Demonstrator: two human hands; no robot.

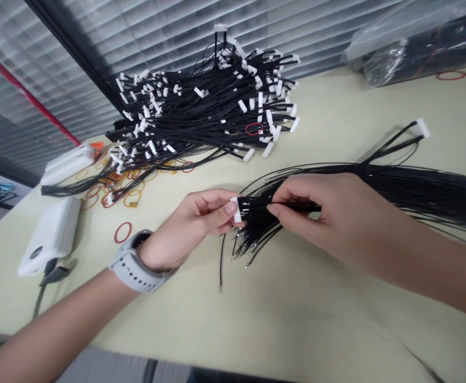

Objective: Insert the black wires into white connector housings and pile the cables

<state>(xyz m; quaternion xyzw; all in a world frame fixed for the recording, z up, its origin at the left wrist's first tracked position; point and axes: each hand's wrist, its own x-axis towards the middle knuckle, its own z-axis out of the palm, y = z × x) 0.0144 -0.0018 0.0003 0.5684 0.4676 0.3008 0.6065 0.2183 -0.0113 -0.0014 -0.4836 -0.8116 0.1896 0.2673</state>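
Observation:
Between the thumb and fingers of my left hand [207, 215] is a small white connector housing [238, 209]. Black wires run from its right side toward my right hand [316, 207], whose thumb and forefinger pinch one or more of them; how many I cannot tell. Under and behind both hands lies a thick bundle of black wires [424, 186], its metal-tipped ends fanned out below the connector. A single wire [221, 266] hangs apart to the left. Above the bundle, a wired white connector [423, 127] sticks up.
A large heap of black cables with white connectors [201, 111] lies at the back. Left of it are several red and yellow rubber bands [131, 183], a white box-like device [51, 236] with a cord, and a white power strip [67, 162]. A plastic-wrapped bundle [420, 50] rests back right.

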